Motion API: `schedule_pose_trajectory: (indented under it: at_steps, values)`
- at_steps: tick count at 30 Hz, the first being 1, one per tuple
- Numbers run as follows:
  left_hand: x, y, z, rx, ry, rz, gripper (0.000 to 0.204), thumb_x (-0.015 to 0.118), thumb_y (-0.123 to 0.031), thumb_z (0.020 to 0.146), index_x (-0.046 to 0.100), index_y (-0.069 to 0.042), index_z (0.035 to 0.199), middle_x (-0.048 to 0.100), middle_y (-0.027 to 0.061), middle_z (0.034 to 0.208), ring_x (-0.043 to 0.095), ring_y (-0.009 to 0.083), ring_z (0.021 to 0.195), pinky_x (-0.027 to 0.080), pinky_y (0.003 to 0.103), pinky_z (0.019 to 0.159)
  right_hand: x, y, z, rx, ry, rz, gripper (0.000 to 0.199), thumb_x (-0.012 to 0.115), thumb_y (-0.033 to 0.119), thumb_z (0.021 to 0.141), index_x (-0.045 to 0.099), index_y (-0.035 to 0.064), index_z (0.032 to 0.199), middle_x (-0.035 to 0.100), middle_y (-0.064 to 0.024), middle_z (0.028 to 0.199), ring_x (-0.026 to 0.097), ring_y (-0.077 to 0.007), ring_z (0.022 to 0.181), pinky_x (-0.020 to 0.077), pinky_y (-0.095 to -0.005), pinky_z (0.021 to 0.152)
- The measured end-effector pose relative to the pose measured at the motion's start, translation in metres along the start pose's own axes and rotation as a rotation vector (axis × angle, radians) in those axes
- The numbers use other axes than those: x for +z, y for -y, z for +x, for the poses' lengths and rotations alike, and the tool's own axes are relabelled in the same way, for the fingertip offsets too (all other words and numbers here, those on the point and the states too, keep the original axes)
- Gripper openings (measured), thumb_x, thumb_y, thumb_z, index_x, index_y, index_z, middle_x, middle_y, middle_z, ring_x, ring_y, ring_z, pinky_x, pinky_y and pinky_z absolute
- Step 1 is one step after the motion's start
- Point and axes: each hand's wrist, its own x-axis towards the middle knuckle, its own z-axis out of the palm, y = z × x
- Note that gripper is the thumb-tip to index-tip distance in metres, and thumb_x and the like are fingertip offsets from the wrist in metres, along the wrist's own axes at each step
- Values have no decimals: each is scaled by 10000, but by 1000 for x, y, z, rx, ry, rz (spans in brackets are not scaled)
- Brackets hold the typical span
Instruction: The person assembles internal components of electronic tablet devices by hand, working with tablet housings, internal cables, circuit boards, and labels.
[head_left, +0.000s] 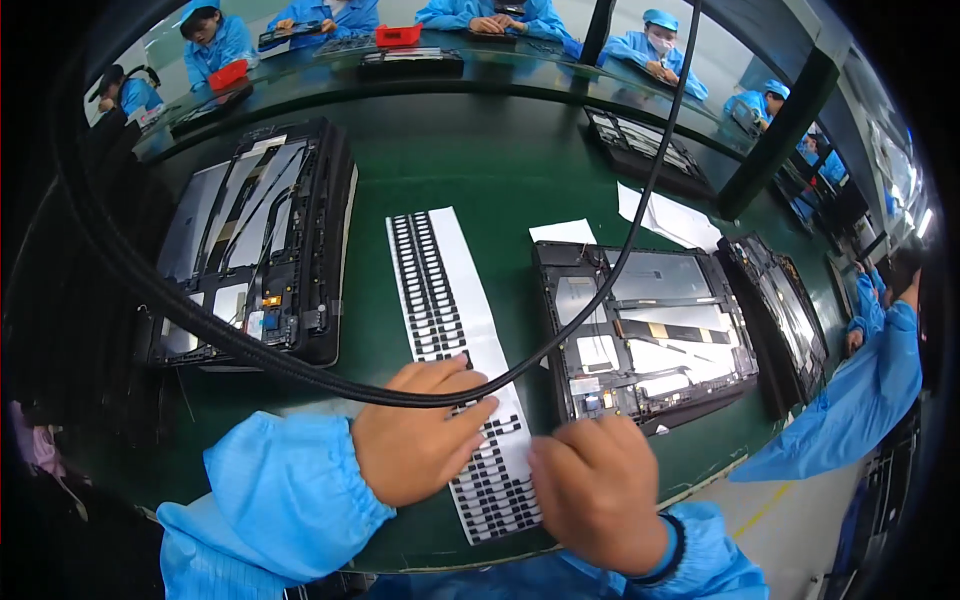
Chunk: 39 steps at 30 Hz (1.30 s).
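Note:
A long white sheet of small black adhesive pieces lies lengthwise before me on the green table. My left hand rests across its middle, with the fingers stretched over the rows and pressing on it. Beside the sheet's lower right edge, my right hand is closed, knuckles up. Its fingertips are turned away, and whatever they may hold is hidden. Black pieces fill the rows above and below my left hand, while bare white backing shows along the right side of the sheet.
Opened device panels lie to the right, with another panel beyond. A thick panel stack stands at left. White papers lie behind. A black cable loops across the view. Co-workers in blue sit across the line; one sleeve reaches in at right.

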Motion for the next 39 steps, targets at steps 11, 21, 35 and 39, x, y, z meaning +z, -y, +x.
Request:
schedule_pose_trajectory:
  at_steps: [11,21,35,39]
  values:
    - [-4,-6,-2,15,71,24,331,635,-89,644,587,-25,966,543,137,1018,494,326,1014,390,406,856,29,15,14,81,19,-252,78,529,88,565,516,11,572,435,-99,625,400,-243,678,290,-378,633]
    - [-1,-9,-1,44,71,0,334,607,-82,654,592,-60,987,512,139,1007,481,314,989,380,396,847,28,8,-2,94,-42,-185,51,516,70,600,516,24,620,422,-79,629,430,-223,626,320,-330,581]
    - [-7,-6,4,36,116,42,370,611,-97,630,601,-67,999,511,143,1011,470,301,976,370,404,821,37,10,7,147,-73,-16,109,581,-10,624,505,8,700,436,-99,660,465,-254,590,366,-340,527]
    - [-6,-8,9,14,135,24,366,613,-86,626,599,-57,990,504,143,1009,468,300,963,362,411,813,17,9,7,95,-35,7,117,583,-18,635,511,3,725,458,-111,680,484,-268,622,382,-341,539]
